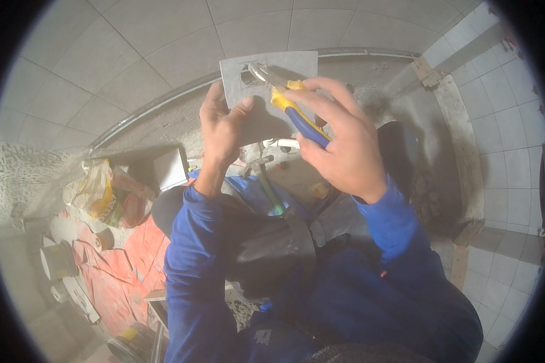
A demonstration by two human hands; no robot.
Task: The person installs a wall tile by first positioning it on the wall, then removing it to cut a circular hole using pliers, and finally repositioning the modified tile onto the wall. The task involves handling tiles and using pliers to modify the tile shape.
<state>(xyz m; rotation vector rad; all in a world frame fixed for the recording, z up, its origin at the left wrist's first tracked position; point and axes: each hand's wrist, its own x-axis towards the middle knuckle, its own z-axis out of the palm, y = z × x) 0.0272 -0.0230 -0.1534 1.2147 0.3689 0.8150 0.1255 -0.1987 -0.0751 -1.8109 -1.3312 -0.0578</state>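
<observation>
- The fingers of my left hand [223, 127] are closed on the lower left edge of a flat grey rectangular tile [263, 106], thumb on the near face and the other fingers partly hidden behind it.
- The fingers of my right hand [348, 136] are bent around a pair of metal pliers with yellow-and-blue grips [293, 115]; the gap between my thumb and forefinger is about as wide as the grips.
- The tile is held up in front of me, tilted, with a rough-edged hole [248, 75] near its upper left corner.
- The metal nose of the pliers lies at the right side of that hole; I cannot tell whether it is biting on the edge.
- Below my hands, a hammer with a green handle [269, 192] lies near crumpled blue material [242, 189].
- To my left are a white flat-sided object [171, 169], a crumpled white plastic bag with coloured print [121, 196], a wrinkled pinkish-red sheet [112, 272] and a grey bucket [59, 261].
- Large grey tiles [163, 36] spread beyond the tile I hold, and pale square tiles [496, 133] stand on my right.
</observation>
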